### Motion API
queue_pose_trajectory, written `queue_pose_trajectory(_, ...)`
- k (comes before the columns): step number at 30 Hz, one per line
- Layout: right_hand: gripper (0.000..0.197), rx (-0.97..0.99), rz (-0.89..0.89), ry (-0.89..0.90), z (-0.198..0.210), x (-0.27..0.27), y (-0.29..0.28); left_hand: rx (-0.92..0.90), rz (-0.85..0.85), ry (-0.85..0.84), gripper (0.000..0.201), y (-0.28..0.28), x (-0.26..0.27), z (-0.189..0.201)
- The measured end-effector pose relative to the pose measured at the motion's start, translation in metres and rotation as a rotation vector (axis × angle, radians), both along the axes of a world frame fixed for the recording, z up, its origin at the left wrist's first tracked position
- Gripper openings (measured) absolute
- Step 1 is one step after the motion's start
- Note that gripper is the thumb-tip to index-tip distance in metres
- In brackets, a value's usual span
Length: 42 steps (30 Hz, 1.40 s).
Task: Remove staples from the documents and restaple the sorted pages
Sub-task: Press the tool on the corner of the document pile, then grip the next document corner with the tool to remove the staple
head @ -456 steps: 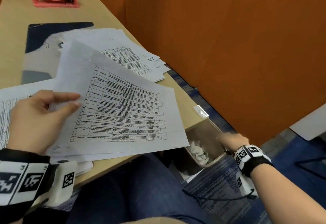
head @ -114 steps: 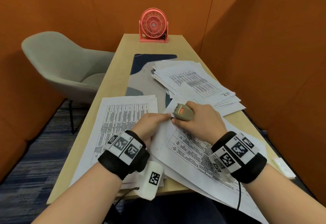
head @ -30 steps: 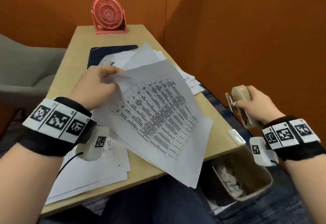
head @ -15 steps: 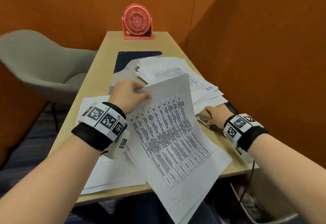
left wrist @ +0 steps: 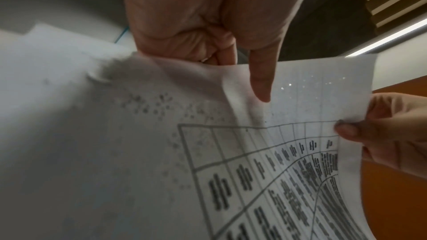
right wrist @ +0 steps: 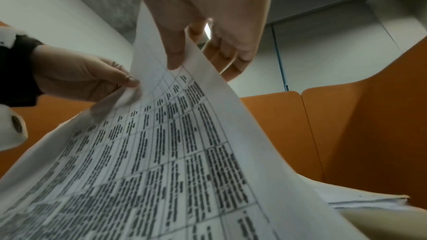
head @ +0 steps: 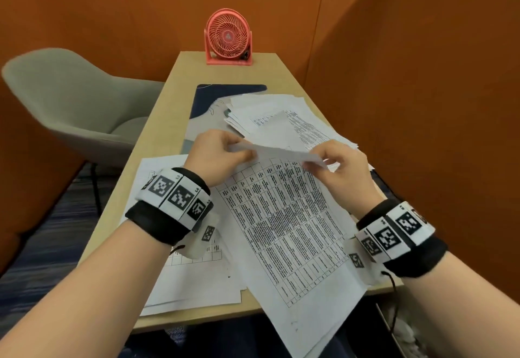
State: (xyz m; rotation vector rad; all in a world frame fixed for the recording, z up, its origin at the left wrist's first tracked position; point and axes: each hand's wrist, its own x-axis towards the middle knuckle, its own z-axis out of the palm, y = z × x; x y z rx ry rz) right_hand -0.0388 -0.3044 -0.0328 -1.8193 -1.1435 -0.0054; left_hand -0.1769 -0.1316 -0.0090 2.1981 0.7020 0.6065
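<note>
Fingers of the left hand and right hand are pinched on the top corners of a printed document, which is held raised over the worktop, between two paper stacks, its lower edge overhanging the near side.

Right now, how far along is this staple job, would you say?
Somewhere in the middle, I'd guess. Done, apparently: a fanned stack of papers lies farther up the desk. In hand: the left hand and right hand each pinch the top edge of a table-printed document, lifted off the desk. Left: another printed pile waits under the left wrist. No stapler shows, so restapling looks pending.
</note>
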Motion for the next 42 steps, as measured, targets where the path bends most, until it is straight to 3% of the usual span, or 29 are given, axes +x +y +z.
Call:
queue_pose_trajectory(2, 0.004, -0.024, 0.119, 0.166, 0.001, -0.004, -0.001, -0.017, -0.001, 0.003, 0.023, 0.003, -0.003, 0.0)
queue_pose_trajectory(5, 0.022, 0.028, 0.269, 0.409, 0.005, 0.0, -0.004, -0.005, 0.014, 0.058, 0.033, 0.006, -0.007, -0.001)
queue_pose_trajectory(8, 0.027, 0.004, 0.333, 0.551, 0.009, 0.005, -0.004, 0.064, -0.012, 0.059, 0.04, 0.006, -0.009, 0.0)
queue_pose_trajectory(12, 0.026, -0.073, 0.281, 0.434, 0.012, 0.007, 0.011, 0.118, -0.097, -0.021, 0.034, -0.004, -0.007, 0.001)
queue_pose_trajectory(15, 0.029, 0.008, 0.121, 0.391, 0.01, 0.008, 0.02, 0.109, -0.087, -0.083, 0.027, -0.005, -0.004, -0.001)
queue_pose_trajectory(19, 0.057, -0.026, -0.132, 0.172, 0.005, 0.012, 0.02, 0.095, -0.093, -0.152, 0.015, -0.004, -0.006, 0.002)
queue_pose_trajectory(21, 0.067, -0.195, -0.081, 0.153, 0.006, 0.019, 0.019, 0.064, -0.12, -0.216, 0.012, -0.004, -0.008, 0.006)
queue_pose_trajectory(23, 0.069, -0.312, 0.064, 0.296, 0.011, 0.023, 0.016, 0.022, -0.158, -0.293, 0.014, -0.002, -0.011, 0.01)
queue_pose_trajectory(26, 0.051, -0.265, 0.139, 0.366, 0.025, 0.023, 0.013, -0.011, -0.089, -0.478, 0.034, 0.002, -0.017, 0.013)
queue_pose_trajectory(29, 0.043, -0.041, 0.165, 0.427, 0.046, 0.02, 0.009, -0.014, 0.259, -0.6, 0.081, 0.016, -0.022, 0.008)
queue_pose_trajectory(31, 0.03, 0.093, 0.192, 0.465, 0.06, 0.017, 0.009, -0.249, 0.28, -0.674, 0.108, 0.022, -0.025, 0.01)
queue_pose_trajectory(32, 0.025, 0.157, 0.214, 0.48, 0.068, 0.014, 0.009, -0.384, 0.217, -0.722, 0.107, 0.022, -0.025, 0.013)
queue_pose_trajectory(34, 0.02, 0.297, 0.246, 0.495, 0.081, 0.006, 0.013, -0.463, 0.044, -0.777, 0.073, 0.017, -0.027, 0.028)
queue_pose_trajectory(36, 0.016, 0.448, 0.264, 0.506, 0.091, -0.005, 0.018, -0.304, -0.028, -0.791, 0.033, 0.013, -0.031, 0.047)
queue_pose_trajectory(37, 0.017, 0.51, 0.266, 0.517, 0.094, -0.009, 0.021, -0.233, -0.033, -0.811, 0.023, 0.014, -0.034, 0.057)
queue_pose_trajectory(39, 0.019, 0.552, 0.265, 0.539, 0.092, -0.015, 0.028, -0.173, -0.034, -0.869, 0.015, 0.022, -0.04, 0.069)
queue_pose_trajectory(42, 0.025, 0.463, 0.252, 0.592, 0.074, -0.021, 0.04, -0.136, 0.03, -0.844, 0.014, 0.032, -0.047, 0.061)
